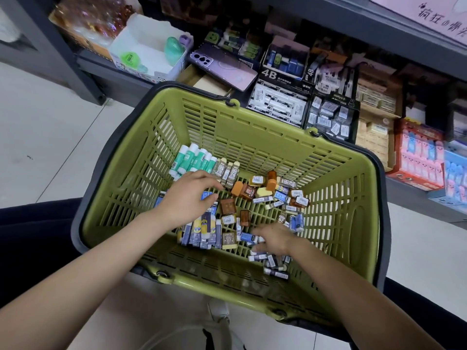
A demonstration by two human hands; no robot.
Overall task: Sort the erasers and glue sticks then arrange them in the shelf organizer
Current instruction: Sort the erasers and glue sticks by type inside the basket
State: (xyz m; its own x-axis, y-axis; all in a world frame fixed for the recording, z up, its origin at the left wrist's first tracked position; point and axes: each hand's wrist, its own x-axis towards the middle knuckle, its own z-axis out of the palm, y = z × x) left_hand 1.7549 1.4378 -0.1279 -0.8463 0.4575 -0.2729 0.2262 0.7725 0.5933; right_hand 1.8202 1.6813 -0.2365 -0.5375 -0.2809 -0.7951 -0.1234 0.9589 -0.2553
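Green-and-white glue sticks [194,159] lean in the olive plastic basket's [252,127] far-left corner, nearest the left hand [187,198], whose grip, like the right hand's [274,239], is unreadable.

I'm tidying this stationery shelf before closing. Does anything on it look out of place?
Yes: a purple phone lies camera side up, askew across the open display boxes on the shelf, left of the 4B eraser box. It is the one thing there that is not stock.

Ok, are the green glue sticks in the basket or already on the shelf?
In the basket: the green glue sticks lie side by side in its far left corner.
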